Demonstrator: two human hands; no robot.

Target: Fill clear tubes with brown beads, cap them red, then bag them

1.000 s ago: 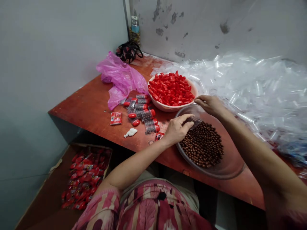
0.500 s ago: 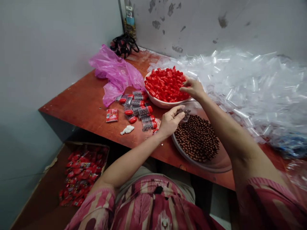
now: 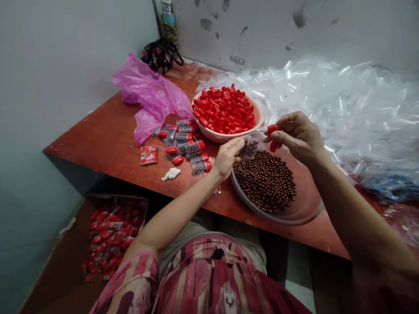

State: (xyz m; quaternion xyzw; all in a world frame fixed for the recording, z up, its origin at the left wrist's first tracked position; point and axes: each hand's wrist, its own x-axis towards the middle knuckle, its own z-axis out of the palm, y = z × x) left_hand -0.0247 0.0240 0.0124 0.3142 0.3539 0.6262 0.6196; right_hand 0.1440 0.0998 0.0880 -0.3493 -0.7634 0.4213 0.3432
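My left hand (image 3: 226, 159) is closed round a small clear plastic container (image 3: 249, 148) with brown balls inside. Between the fingertips of my right hand (image 3: 297, 137) are red plastic caps (image 3: 272, 130); two red pieces show, just right of the container and apart from it. Below both hands is a wide translucent basin (image 3: 307, 213) of brown candy balls (image 3: 266, 183). Behind my left hand stands a pale bowl (image 3: 219, 138) heaped with red caps (image 3: 222, 109). Several filled, red-capped containers (image 3: 195, 148) lie on the table to the left.
A big pile of clear empty containers (image 3: 353, 109) covers the table's right side. On the left lie a pink plastic bag (image 3: 153, 91), a red packet (image 3: 149, 155) and a crumpled white scrap (image 3: 170, 174). Below the table edge, a carton (image 3: 52, 257) holds red packed goods (image 3: 113, 235).
My right hand has come away from the bowl of caps toward the right and nearer me, now with red caps in its fingers. My left hand still holds the container.
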